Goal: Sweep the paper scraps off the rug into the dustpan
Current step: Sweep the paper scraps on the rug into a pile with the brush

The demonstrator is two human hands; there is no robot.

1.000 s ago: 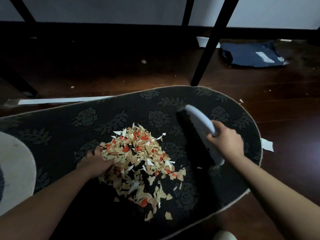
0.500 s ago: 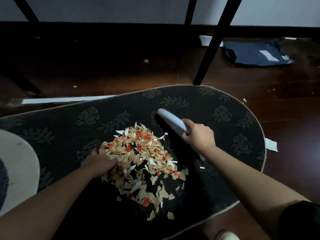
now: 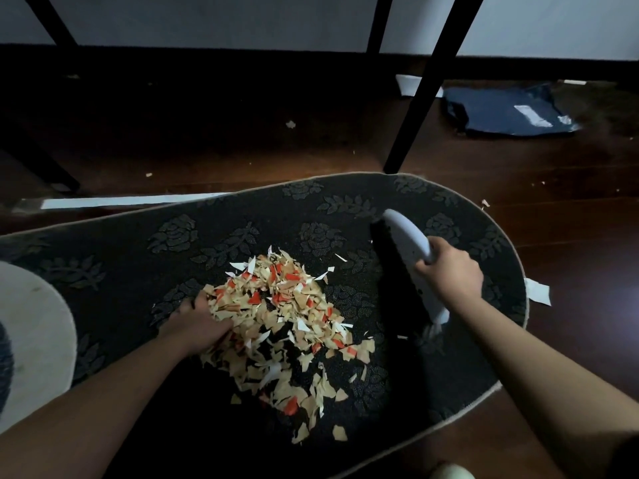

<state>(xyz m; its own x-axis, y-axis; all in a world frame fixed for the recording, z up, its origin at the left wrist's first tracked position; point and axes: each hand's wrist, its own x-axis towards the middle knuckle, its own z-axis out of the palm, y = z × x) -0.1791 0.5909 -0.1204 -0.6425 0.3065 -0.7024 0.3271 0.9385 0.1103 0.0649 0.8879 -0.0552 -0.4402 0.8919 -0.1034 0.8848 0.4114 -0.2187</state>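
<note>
We see a big pile of paper scraps (image 3: 283, 323) in the middle of the dark rug (image 3: 242, 219). Our left hand (image 3: 197, 323) lies at the pile's left edge, fingers tucked into the scraps; we cannot tell if it grips anything. Our right hand (image 3: 449, 274) is closed tight around the white brush (image 3: 411, 257), which stands just right of the pile with its dark bristles down on the rug.

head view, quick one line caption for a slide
Right hand holds a white brush beside piled paper scraps on a dark floral rug; left hand at the pile's edge.
</note>
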